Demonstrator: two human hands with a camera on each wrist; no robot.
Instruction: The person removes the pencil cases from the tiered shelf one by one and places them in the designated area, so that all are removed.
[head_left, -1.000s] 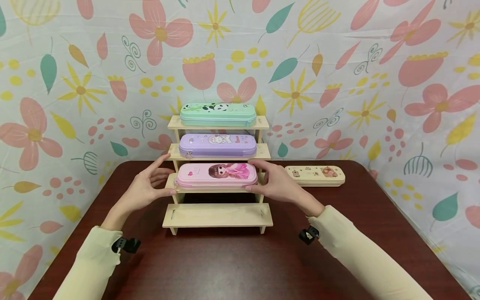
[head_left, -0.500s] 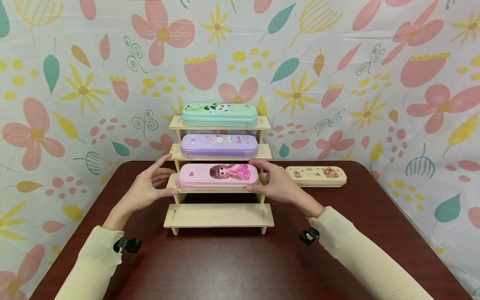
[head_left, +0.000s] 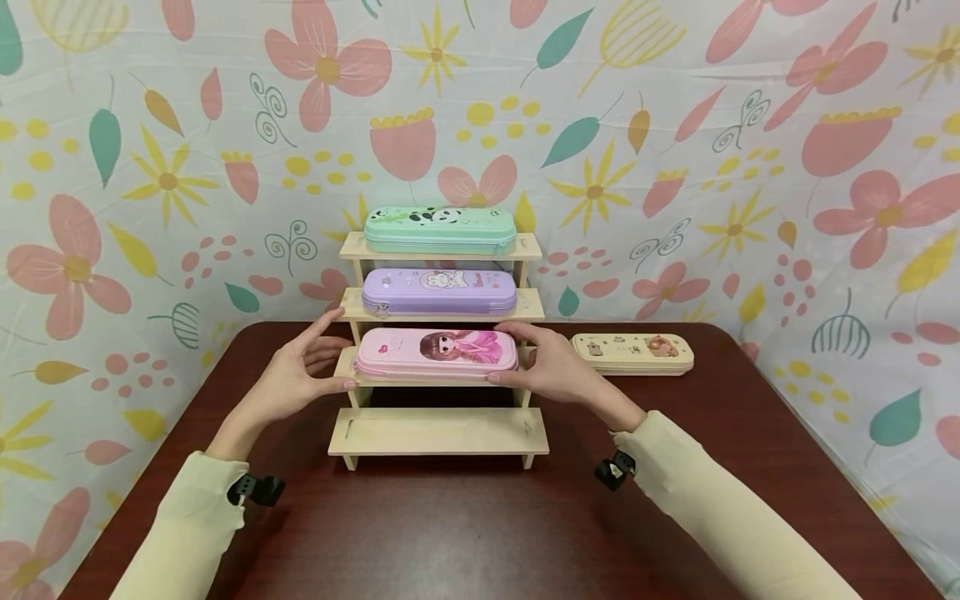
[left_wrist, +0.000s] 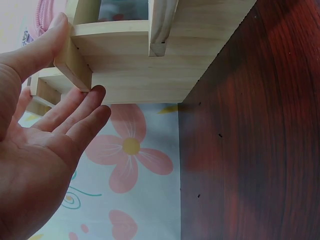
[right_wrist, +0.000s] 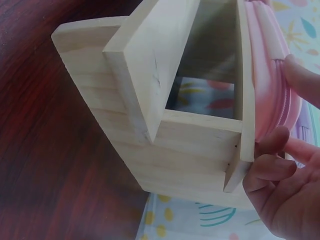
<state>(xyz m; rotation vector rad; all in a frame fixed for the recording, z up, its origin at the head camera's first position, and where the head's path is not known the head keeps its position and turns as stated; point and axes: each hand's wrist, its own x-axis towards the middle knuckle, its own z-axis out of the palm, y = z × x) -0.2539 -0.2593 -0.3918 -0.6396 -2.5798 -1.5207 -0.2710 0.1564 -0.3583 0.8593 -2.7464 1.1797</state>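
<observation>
Head view, pink case [head_left: 437,353]: flat on 3rd step down of rack [head_left: 438,431], lengthwise, btwn both hands.
R hand [head_left: 551,362]: pinching pink case's R end, thumb near side, index far side; prob. to keep it square on the step.
L hand [head_left: 288,375]: fingers spread, relaxed; thumb at step's L end, prob. to steady rack.
Purple case [head_left: 438,292], mint case [head_left: 441,231]: one per step above, likely so each print shows.
Cream case [head_left: 633,356]: on tabletop [head_left: 450,533], R of rack, handy for R hand I'd guess.

Dk-brown wood tbl [head_left: 480,533], lower frame: 4-tier rack [head_left: 438,432] ctr w/ mint case [head_left: 441,233], purple case [head_left: 438,292], pink case [head_left: 405,354] top-down; beige pencil case [head_left: 637,357] mid-rt.
</observation>
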